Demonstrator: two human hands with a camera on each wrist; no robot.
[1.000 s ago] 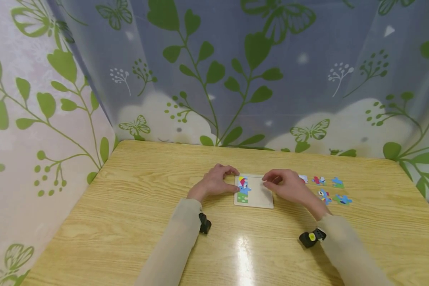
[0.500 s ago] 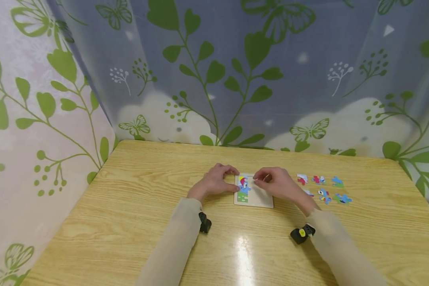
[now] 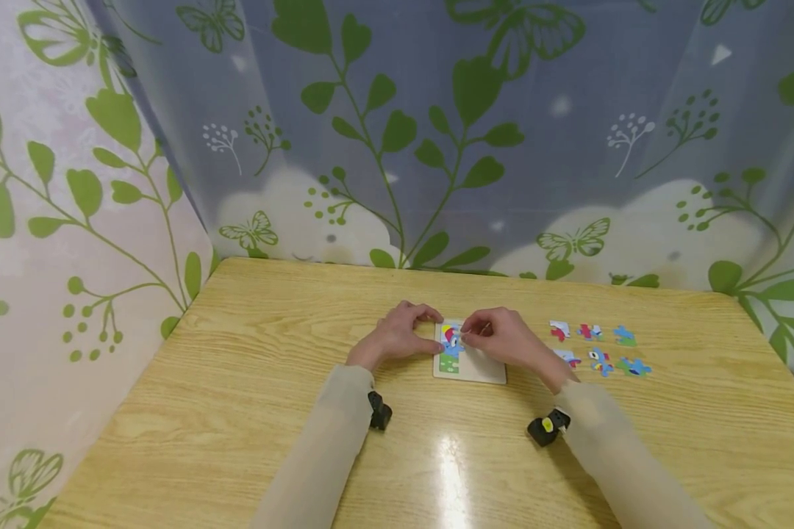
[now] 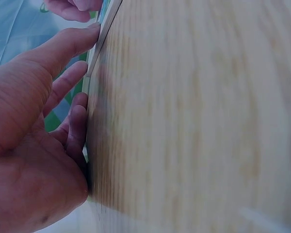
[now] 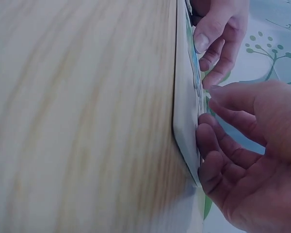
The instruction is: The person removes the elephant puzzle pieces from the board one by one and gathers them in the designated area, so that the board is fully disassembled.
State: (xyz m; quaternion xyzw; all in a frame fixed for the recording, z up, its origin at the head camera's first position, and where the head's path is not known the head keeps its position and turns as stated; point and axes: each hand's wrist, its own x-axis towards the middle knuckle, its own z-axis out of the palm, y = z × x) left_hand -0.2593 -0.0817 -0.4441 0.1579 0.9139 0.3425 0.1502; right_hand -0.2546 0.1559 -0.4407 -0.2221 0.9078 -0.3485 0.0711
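A shallow puzzle tray (image 3: 486,372) lies on the table, with joined picture pieces (image 3: 449,361) along its left side showing a blue figure with a red and yellow top above green. My left hand (image 3: 401,334) holds the tray at its left edge, thumb on the near part and forefinger at the far corner. Over the tray's far half, my right hand (image 3: 505,338) pinches a small puzzle piece, mostly hidden by the fingers, right beside the joined pieces. In the right wrist view, thumb and forefinger meet close over the tray, the other fingers curled at its surface.
To the right of the tray, loose puzzle pieces lie in two rows, among them a red and white piece (image 3: 559,330), a blue and green piece (image 3: 625,336) and a piece with an eye (image 3: 599,361). A patterned cloth (image 3: 397,147) hangs behind the wooden table (image 3: 271,330).
My right hand has moved left across the tray with the pinched piece, up to the joined pieces. Loose pieces it covered now show. My left hand has stayed at the tray's left edge.
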